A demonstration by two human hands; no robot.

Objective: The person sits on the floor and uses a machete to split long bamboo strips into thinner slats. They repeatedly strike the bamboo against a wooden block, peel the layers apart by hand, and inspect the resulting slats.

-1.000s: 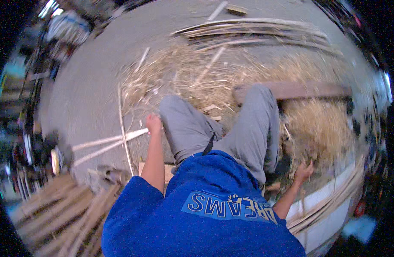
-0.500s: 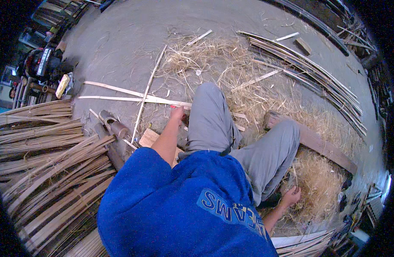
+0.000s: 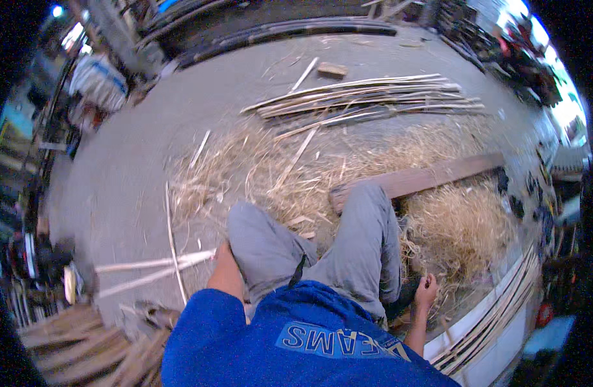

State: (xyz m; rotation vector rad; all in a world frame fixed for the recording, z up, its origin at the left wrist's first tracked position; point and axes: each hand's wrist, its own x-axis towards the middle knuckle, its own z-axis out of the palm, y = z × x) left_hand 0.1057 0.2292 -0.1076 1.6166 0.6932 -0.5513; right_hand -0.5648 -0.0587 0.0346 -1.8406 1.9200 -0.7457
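Note:
My left hand [image 3: 223, 250] is low beside my left knee, its fingers mostly hidden by the knee. It looks closed around the near end of a split bamboo strip [image 3: 141, 264], whose two pale arms spread out to the left. Across them lies another thin strip [image 3: 170, 226] on the floor. My right hand [image 3: 427, 289], fingers curled together, is outside my right leg near a heap of fine bamboo shavings [image 3: 464, 226]. Whatever it pinches, if anything, is too small to make out.
A wooden beam [image 3: 425, 177] lies beyond my right knee. Farther off rest a bundle of long strips [image 3: 374, 93] and a wood block [image 3: 332, 69]. More strips lie at lower left [image 3: 83, 348] and lower right [image 3: 490, 329]. Loose shavings [image 3: 245, 161] cover the floor ahead.
The view has swung to the right, so the beam and far strip bundle sit more centrally. My left hand is more hidden by the knee; my right hand stays by the shavings, fingers curled.

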